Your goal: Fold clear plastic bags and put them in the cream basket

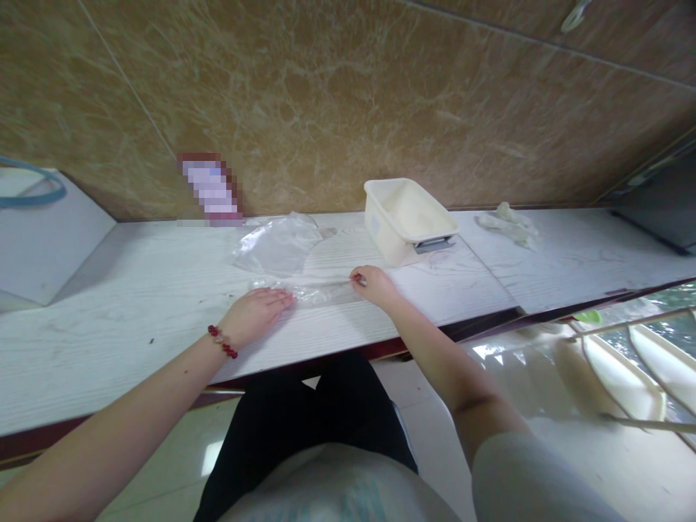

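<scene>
A clear plastic bag (320, 292) lies on the white wood-grain counter between my hands. My left hand (261, 313), with a red bead bracelet at the wrist, rests flat on the bag's left end, fingers stretched out. At the other end, my right hand (376, 286) pinches the bag's edge between thumb and fingers. Another clear bag (283, 245), or a stack of them, lies flat just behind. Behind my right hand stands a cream plastic bin (388, 235) with a grey clip on its front; its contents are hard to make out.
A crumpled whitish cloth or glove (511, 226) lies on the counter (135, 290) to the right. At far left stands a white box (32, 239) with a blue ring on top. A marbled wall (304, 94) closes off the back. Chairs (614, 370) stand at lower right.
</scene>
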### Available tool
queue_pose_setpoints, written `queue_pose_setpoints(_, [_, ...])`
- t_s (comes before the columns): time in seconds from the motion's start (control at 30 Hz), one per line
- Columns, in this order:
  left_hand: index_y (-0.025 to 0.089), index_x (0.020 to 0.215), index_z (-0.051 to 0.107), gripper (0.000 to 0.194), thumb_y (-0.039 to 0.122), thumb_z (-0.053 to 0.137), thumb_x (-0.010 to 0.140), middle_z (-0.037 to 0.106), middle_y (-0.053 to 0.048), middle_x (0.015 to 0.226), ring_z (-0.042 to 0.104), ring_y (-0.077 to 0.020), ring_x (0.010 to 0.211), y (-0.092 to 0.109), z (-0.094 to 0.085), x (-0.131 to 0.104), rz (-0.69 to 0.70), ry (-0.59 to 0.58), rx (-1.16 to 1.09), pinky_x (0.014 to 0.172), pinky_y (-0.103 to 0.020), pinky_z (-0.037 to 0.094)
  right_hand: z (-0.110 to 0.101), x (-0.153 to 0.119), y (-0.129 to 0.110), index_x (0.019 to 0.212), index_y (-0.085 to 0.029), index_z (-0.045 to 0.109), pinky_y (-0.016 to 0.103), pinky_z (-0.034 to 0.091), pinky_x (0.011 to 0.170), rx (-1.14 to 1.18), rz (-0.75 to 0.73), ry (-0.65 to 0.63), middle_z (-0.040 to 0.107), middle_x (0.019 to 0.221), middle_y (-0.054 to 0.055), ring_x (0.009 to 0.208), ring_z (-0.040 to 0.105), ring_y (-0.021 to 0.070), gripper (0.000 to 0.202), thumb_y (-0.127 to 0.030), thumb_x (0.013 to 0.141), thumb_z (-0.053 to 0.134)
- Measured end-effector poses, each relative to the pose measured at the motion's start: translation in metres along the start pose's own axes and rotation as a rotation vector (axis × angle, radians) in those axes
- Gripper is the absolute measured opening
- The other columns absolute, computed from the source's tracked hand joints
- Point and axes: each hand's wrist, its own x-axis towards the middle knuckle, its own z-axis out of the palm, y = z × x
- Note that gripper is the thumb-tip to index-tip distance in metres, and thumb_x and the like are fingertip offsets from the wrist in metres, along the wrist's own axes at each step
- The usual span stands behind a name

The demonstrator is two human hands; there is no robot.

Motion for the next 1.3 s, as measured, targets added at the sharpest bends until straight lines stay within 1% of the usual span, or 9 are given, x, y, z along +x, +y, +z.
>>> queue_pose_setpoints(0.37, [0.019, 0.118, 0.051, 0.048, 0.045, 0.028, 0.086, 0.051, -0.006, 0.123, 0.045, -0.0185, 0.115, 0.009, 0.001, -0.002, 0.0, 0.018, -0.001, 0.102, -0.037, 0.028, 0.002, 0.001, -0.004, 0.078, -0.016, 0.06, 0.024, 0.04, 0.072, -0.081, 0.046, -0.042, 0.061, 0.078, 0.004, 0.075, 0.055, 0.0123, 0.012, -0.023, 0.074, 0.052])
queue_pose_setpoints(0.43, [0.017, 0.12, 0.05, 0.051, 0.047, 0.028, 0.085, 0.049, -0.008, 0.126, 0.043, -0.0194, 0.117, 0.012, 0.0, -0.003, -0.009, 0.001, -0.007, 0.102, -0.036, 0.026, -0.002, -0.001, -0.009, 0.082, -0.016, 0.061, 0.026, 0.041, 0.075, -0.139, 0.088, -0.05, 0.062, 0.082, 0.005, 0.078, 0.055, 0.0141, 0.013, -0.02, 0.074, 0.05])
queue_pose_setpoints(0.53, [0.015, 0.121, 0.048, 0.054, 0.049, 0.028, 0.085, 0.045, -0.009, 0.128, 0.039, -0.02, 0.12, 0.015, 0.0, -0.005, -0.017, -0.012, -0.014, 0.103, -0.036, 0.025, -0.007, -0.006, -0.03, 0.097, -0.017, 0.058, 0.032, 0.039, 0.082, -0.257, 0.126, 0.031, 0.06, 0.096, 0.008, 0.092, 0.053, 0.0193, 0.025, -0.016, 0.076, 0.046])
queue_pose_setpoints(0.6, [0.014, 0.122, 0.046, 0.055, 0.05, 0.027, 0.085, 0.044, -0.01, 0.129, 0.038, -0.0207, 0.121, 0.016, 0.0, -0.005, -0.017, -0.01, -0.019, 0.103, -0.036, 0.025, -0.005, -0.009, -0.051, 0.109, -0.017, 0.053, 0.035, 0.035, 0.089, -0.277, 0.041, 0.086, 0.055, 0.111, 0.009, 0.105, 0.047, 0.0209, 0.031, -0.019, 0.08, 0.042])
queue_pose_setpoints(0.63, [0.014, 0.122, 0.046, 0.056, 0.051, 0.027, 0.084, 0.044, -0.011, 0.13, 0.037, -0.0211, 0.121, 0.017, 0.001, -0.005, -0.015, -0.009, -0.025, 0.102, -0.037, 0.026, -0.001, -0.01, -0.062, 0.113, -0.017, 0.05, 0.034, 0.032, 0.093, -0.263, -0.046, 0.069, 0.051, 0.119, 0.009, 0.112, 0.043, 0.0201, 0.033, -0.022, 0.082, 0.04])
queue_pose_setpoints(0.7, [0.014, 0.122, 0.046, 0.057, 0.051, 0.027, 0.084, 0.044, -0.012, 0.129, 0.036, -0.0221, 0.122, 0.017, 0.001, -0.005, -0.011, -0.004, -0.04, 0.102, -0.038, 0.027, 0.01, -0.012, -0.082, 0.12, -0.016, 0.045, 0.035, 0.026, 0.1, -0.243, -0.231, -0.024, 0.041, 0.131, 0.007, 0.122, 0.032, 0.0201, 0.041, -0.035, 0.085, 0.037])
queue_pose_setpoints(0.8, [0.011, 0.122, 0.046, 0.057, 0.051, 0.027, 0.084, 0.045, -0.014, 0.128, 0.035, -0.0229, 0.122, 0.017, 0.002, -0.005, -0.013, -0.014, -0.03, 0.102, -0.038, 0.026, 0.032, -0.013, -0.099, 0.127, -0.014, 0.038, 0.038, 0.018, 0.105, -0.247, -0.345, -0.125, 0.033, 0.137, 0.007, 0.127, 0.024, 0.0212, 0.052, -0.045, 0.085, 0.034])
queue_pose_setpoints(0.97, [0.015, 0.127, 0.04, 0.058, 0.052, 0.025, 0.084, 0.039, -0.01, 0.133, 0.031, -0.022, 0.125, 0.017, 0.003, -0.007, -0.017, -0.041, 0.0, 0.103, -0.039, 0.023, 0.049, -0.011, -0.093, 0.129, -0.014, 0.036, 0.044, 0.015, 0.105, -0.283, -0.3, -0.153, 0.032, 0.137, 0.009, 0.127, 0.025, 0.0236, 0.056, -0.049, 0.085, 0.029])
queue_pose_setpoints(1.3, [0.021, 0.134, 0.025, 0.06, 0.053, 0.024, 0.084, 0.027, -0.005, 0.14, 0.02, -0.0212, 0.129, 0.01, 0.012, -0.015, -0.01, -0.075, 0.018, 0.105, -0.038, 0.014, 0.047, -0.014, -0.085, 0.134, -0.025, 0.025, 0.05, 0.011, 0.103, -0.28, -0.201, -0.194, 0.02, 0.142, 0.004, 0.13, 0.015, 0.0272, 0.06, -0.057, 0.083, 0.02])
